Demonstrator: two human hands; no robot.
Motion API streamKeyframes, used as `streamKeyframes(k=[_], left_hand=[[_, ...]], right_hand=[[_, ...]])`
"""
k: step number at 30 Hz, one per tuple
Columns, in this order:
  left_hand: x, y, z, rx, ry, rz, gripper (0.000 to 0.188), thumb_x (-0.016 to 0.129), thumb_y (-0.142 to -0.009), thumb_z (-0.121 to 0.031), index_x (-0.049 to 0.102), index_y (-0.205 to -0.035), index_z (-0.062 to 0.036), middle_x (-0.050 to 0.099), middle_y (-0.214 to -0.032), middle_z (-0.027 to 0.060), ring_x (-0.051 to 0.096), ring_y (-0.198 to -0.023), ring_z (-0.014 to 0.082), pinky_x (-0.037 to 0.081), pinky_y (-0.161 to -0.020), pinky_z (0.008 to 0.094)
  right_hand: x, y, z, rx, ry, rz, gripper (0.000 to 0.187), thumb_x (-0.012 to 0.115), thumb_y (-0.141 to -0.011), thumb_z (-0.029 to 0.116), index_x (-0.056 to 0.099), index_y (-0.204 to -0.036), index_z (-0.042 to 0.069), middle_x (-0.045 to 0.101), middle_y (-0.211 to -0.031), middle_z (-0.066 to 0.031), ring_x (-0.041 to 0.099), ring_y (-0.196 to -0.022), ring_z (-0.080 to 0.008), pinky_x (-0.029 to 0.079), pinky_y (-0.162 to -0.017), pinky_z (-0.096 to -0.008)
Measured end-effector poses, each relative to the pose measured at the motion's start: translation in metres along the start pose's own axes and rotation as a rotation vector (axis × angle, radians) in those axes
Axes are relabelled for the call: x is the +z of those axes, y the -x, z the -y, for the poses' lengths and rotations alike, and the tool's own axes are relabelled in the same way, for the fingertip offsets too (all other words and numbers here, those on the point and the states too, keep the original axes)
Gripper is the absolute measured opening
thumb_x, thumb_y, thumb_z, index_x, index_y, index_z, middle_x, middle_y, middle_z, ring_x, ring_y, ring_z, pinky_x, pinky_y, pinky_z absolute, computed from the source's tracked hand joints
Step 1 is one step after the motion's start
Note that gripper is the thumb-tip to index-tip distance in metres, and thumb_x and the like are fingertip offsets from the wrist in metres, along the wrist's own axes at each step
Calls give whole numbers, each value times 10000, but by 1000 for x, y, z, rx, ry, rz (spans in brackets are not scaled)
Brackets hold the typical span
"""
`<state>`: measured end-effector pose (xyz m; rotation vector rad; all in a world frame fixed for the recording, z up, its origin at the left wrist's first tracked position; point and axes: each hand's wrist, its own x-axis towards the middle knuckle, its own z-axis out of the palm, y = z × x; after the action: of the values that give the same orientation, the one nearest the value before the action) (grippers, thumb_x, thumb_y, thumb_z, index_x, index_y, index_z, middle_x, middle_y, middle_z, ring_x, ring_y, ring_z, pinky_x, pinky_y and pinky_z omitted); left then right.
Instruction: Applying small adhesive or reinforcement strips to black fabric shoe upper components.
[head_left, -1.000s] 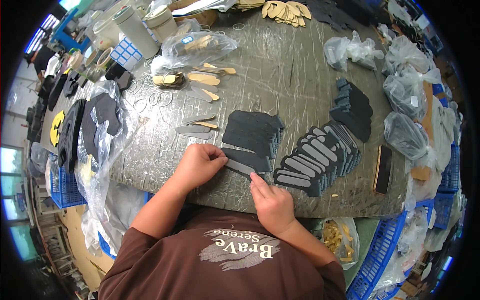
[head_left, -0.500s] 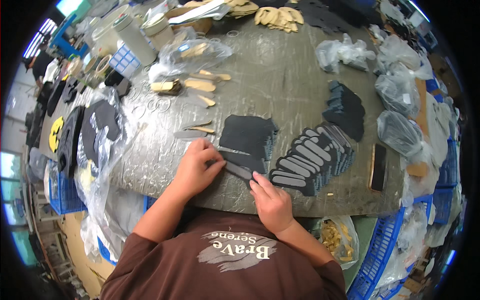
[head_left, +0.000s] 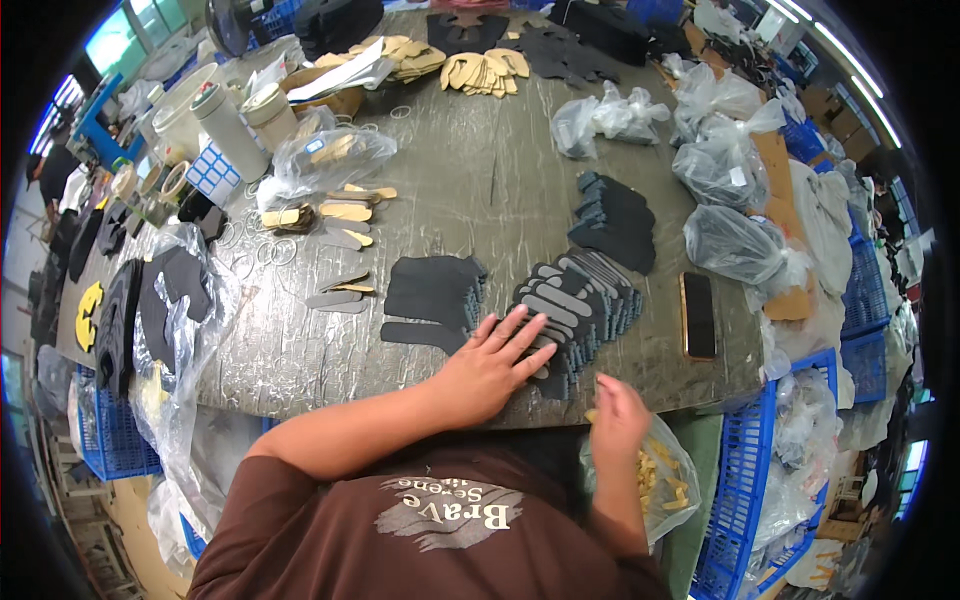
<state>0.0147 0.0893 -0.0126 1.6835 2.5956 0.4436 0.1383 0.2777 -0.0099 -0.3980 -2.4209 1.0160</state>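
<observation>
My left hand (head_left: pixel 488 372) lies flat with fingers spread on the near end of a fanned row of black glove-shaped pieces (head_left: pixel 600 325) bearing grey strips. Just left of it is a stack of black fabric pieces (head_left: pixel 430 285); the lowest one reaches under the fingers. Beyond the stack, a few loose grey and tan strips (head_left: pixel 342 296) lie on the table. My right hand (head_left: pixel 620 415) is off the table's front edge, fingertips pinched together, above a clear bag of yellow scraps (head_left: pixel 662 480). A yellowish bit shows beside its fingers; whether they hold it is unclear.
Another black stack (head_left: pixel 618 225) and a phone (head_left: pixel 698 315) lie on the right of the table (head_left: pixel 470 180). Tied plastic bags (head_left: pixel 735 240) line the right edge. Bundled strips (head_left: pixel 345 212), rubber bands and a grey flask (head_left: pixel 228 130) stand left. Blue crates (head_left: pixel 745 480) flank the table.
Both hands have left the grey strip at the black stack. My left hand has moved right onto the fanned pieces; my right hand has moved over the scrap bag. The view has shifted.
</observation>
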Motion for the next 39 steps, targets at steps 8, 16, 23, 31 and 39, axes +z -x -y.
streamKeyframes(k=[8, 16, 23, 31, 39], left_hand=[[16, -66, 11, 118, 35, -87, 543, 521, -862, -170, 378, -1383, -111, 243, -1481, 170, 172, -1384, 388, 190, -1082, 567], [0, -95, 40, -131, 253, -399, 401, 652, -763, -93, 563, -1151, -46, 577, -1147, 135, 481, -1132, 320, 377, -935, 446], [0, -122, 30, -128, 344, -320, 206, 658, -739, -74, 671, -943, -45, 661, -890, 105, 581, -932, 295, 431, -826, 446], [-10, -124, 41, -31, 628, -405, 194, 566, -749, 10, 653, -922, 15, 643, -902, 200, 604, -878, 376, 494, -777, 403], [-46, 7, 105, -374, 62, 86, 575, 583, -858, -273, 396, -1365, -76, 337, -1433, 175, 264, -1349, 350, 241, -1078, 501]], right_hand=[[-74, 135, -158, 467, 679, -159, 314, 446, -945, 219, 595, -884, -51, 618, -883, -230, 562, -815, -398, 435, -754, -425], [-82, 139, -150, 610, 601, -334, 218, 498, -891, 144, 595, -988, -25, 560, -1045, -206, 490, -1024, -364, 367, -908, -450], [-12, -1, -12, -148, 389, -3, 621, 690, -754, 219, 440, -1310, 102, 268, -1415, -251, 261, -1284, -480, 254, -1023, -578], [46, -49, 6, -13, 496, 211, 684, 677, -786, 239, 379, -1394, 142, 139, -1492, -244, 103, -1359, -491, 146, -1064, -614], [51, -64, 2, -58, 532, 216, 680, 656, -805, 240, 355, -1408, 153, 152, -1499, -221, 103, -1371, -461, 139, -1069, -607]])
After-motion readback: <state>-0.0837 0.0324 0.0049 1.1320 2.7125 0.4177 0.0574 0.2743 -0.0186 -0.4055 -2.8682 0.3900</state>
